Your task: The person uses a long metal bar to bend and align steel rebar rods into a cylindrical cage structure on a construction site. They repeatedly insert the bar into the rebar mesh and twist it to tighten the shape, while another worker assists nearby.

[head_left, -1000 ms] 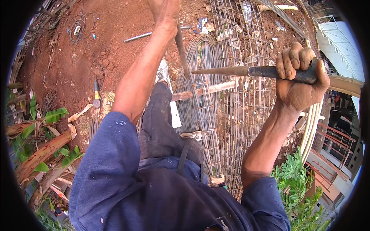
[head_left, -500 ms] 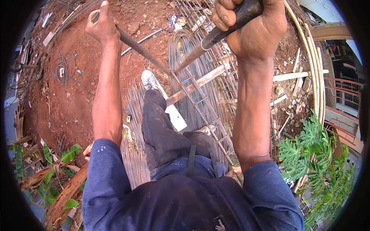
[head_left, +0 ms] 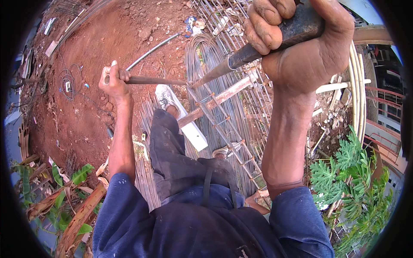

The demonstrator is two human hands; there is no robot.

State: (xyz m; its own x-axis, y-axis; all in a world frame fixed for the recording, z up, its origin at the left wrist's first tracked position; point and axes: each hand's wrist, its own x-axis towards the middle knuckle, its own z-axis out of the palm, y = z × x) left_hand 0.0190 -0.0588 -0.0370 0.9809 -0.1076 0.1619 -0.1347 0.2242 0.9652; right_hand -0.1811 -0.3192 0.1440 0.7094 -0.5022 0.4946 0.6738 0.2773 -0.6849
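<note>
At the left, my left hand [head_left: 115,82] is closed around the end of a rusty metal bar [head_left: 157,81], which lies nearly level. Higher up on the right, my right hand [head_left: 305,49] wraps around the thick black grip of a long metal handle [head_left: 215,74]. Bar and handle meet in the middle, at the upper end of a narrow ladder-shaped rebar cage [head_left: 221,122]. How they join there is too small to make out. A wooden plank [head_left: 219,103] crosses under the cage, beside a white board [head_left: 193,134].
Bundled steel rods [head_left: 206,56] lie beneath the cage, and more rebar framing [head_left: 219,21] runs behind. My shoe [head_left: 167,99] rests by the white board. Red soil [head_left: 99,38] spreads left, with a grey pipe [head_left: 152,51]. Green plants [head_left: 348,176] and pale poles [head_left: 356,94] stand right.
My hands have spread farther apart. The left came down toward me, swinging its bar nearly level; the right moved right and slightly down with the black grip.
</note>
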